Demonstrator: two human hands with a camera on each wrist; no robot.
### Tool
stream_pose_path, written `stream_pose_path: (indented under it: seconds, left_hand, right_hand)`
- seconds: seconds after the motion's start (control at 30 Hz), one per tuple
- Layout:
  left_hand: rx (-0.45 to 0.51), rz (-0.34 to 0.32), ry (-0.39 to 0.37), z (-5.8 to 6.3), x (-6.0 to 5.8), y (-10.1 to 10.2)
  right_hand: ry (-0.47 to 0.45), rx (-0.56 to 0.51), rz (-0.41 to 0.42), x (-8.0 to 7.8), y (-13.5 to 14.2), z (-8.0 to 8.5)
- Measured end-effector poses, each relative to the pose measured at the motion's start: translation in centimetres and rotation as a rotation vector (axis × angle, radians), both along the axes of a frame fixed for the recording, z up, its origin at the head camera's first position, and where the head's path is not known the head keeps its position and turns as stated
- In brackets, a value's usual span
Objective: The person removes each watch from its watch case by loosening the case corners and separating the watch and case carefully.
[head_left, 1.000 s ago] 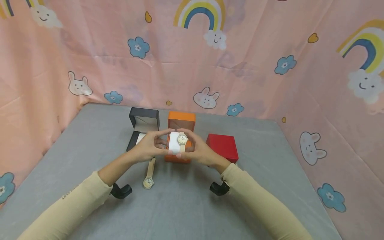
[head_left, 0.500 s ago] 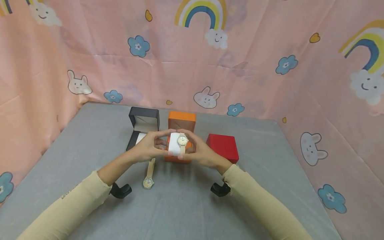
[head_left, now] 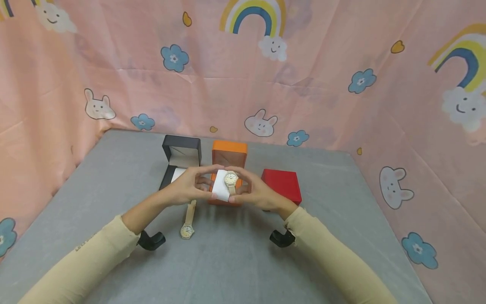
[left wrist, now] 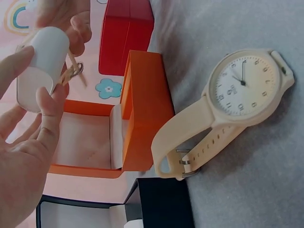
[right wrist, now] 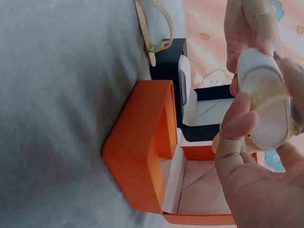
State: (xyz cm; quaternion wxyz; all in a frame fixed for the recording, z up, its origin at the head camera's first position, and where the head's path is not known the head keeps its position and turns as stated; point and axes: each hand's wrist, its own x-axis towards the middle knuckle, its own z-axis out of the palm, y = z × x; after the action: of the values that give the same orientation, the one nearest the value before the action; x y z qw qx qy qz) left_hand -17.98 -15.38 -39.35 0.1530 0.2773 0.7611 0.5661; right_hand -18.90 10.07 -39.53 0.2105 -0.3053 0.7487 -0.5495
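In the head view, my left hand [head_left: 187,185] pinches the left part of a white watch cushion [head_left: 220,185] between fingers and thumb, above the orange box. My right hand [head_left: 256,190] holds a beige wristwatch [head_left: 230,179] at the cushion's right side, its dial facing up toward me. In the right wrist view the watch strap [right wrist: 270,97] crosses the cushion's end. A strap buckle [left wrist: 75,70] sticks out beside the cushion in the left wrist view; whether it is fastened I cannot tell. A second beige wristwatch [head_left: 187,231] lies on the table below my left hand.
Behind the hands stands an open orange watch box [head_left: 229,147]. To its left is an open black box [head_left: 182,145] with a white cushion inside; to its right, a closed red box [head_left: 282,185]. A pink curtain [head_left: 212,93] hangs behind the grey table [head_left: 243,261].
The white cushion has tilted, its lower end swinging slightly down and right, and the watch has turned with it. My right forearm has shifted a little to the right. The boxes stay put.
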Motion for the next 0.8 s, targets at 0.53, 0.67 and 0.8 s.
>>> stream_pose_path:
  seconds: [0.53, 0.67, 0.8]
  left_hand:
    - [0.021, 0.07, 0.026, 0.2, 0.3, 0.4]
    - [0.029, 0.069, 0.034, 0.3, 0.3, 0.3]
    - [0.033, 0.068, 0.057, 0.3, 0.5, 0.1]
  right_hand:
    - [-0.241, 0.117, -0.287, 0.8, -1.0, 1.5]
    - [-0.265, 0.101, -0.265, 0.6, -0.9, 1.6]
    - [-0.328, 0.063, -0.199, 0.3, -0.5, 1.6]
